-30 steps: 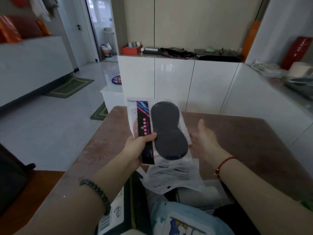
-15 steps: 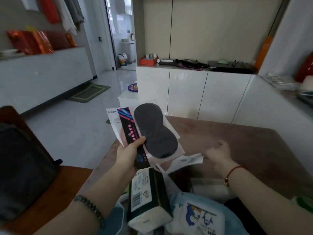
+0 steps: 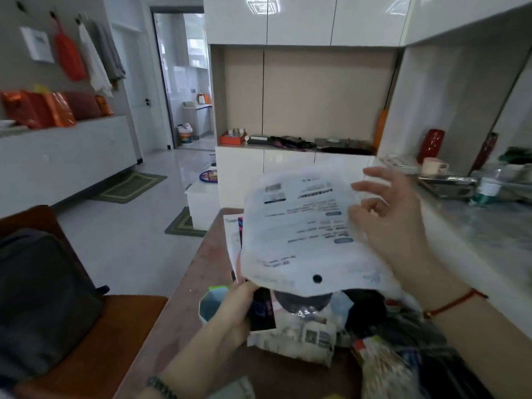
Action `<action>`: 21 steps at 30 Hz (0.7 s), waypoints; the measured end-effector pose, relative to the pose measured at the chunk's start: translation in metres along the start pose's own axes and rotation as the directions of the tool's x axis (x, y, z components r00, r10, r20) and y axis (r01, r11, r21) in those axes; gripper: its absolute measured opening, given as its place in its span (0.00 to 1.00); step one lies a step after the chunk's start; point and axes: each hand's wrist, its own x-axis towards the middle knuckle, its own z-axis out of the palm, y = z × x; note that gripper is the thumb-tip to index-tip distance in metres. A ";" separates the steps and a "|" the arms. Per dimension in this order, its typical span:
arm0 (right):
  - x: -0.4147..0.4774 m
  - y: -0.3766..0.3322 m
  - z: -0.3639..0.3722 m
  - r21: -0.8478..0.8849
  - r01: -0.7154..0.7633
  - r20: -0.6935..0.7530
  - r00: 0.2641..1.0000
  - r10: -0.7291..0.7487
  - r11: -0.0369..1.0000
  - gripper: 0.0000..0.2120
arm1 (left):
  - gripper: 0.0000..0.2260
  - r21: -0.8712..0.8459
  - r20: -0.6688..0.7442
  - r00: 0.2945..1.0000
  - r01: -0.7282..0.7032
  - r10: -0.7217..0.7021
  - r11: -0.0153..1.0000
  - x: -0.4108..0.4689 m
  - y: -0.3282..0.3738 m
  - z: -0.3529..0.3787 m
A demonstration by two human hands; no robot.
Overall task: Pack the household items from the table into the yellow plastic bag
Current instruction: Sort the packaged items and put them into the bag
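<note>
— Over the near table (image 3: 184,326), what is held up?
— See, the left hand (image 3: 236,309) grips the black pad packet (image 3: 302,302) low down. On the right, the right hand (image 3: 385,223) pinches the white sheet (image 3: 299,231) in front of it.

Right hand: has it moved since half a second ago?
Yes: the right hand rose from low over the table to the sheet's upper edge.

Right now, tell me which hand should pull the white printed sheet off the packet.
Right. The right hand seems to pinch the sheet at its upper edge, while the left hand grips the packet at the bottom and is likely best steadying it.
</note>
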 end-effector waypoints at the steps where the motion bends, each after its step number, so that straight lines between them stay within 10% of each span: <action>1: -0.025 0.005 0.004 -0.058 -0.013 0.021 1.000 0.014 0.998 0.23 | 0.10 -0.012 0.017 1.000 -0.001 0.001 1.000 -0.016 -0.003 -0.003; 5: -0.116 0.024 0.005 -0.191 -0.284 -0.025 0.958 0.285 0.939 0.25 | 0.14 -0.045 0.115 0.991 0.072 -0.066 0.996 -0.080 -0.026 -0.018; 8: -0.168 0.027 -0.004 -0.054 -0.686 0.019 0.726 0.687 0.726 0.34 | 0.20 -0.024 0.200 0.978 0.063 -0.057 0.998 -0.117 -0.049 -0.034; 11: -0.209 0.026 -0.011 0.238 -0.837 0.359 0.548 0.756 0.493 0.23 | 0.18 0.030 0.341 0.938 0.053 -0.060 0.998 -0.147 -0.063 -0.045; 16: -0.241 0.007 -0.034 0.420 -0.743 0.453 0.669 0.589 0.521 0.21 | 0.07 0.338 0.317 0.930 -0.292 0.184 0.894 -0.170 -0.066 -0.074; 19: -0.252 -0.002 -0.054 0.389 -0.519 0.080 0.842 0.534 0.761 0.16 | 0.19 0.809 0.252 0.804 -0.480 0.538 0.338 -0.160 -0.067 -0.126; 21: -0.264 -0.011 -0.059 0.233 -0.346 -0.043 0.930 0.365 0.909 0.12 | 0.33 0.964 0.256 0.805 -0.255 0.535 -0.076 -0.149 -0.069 -0.160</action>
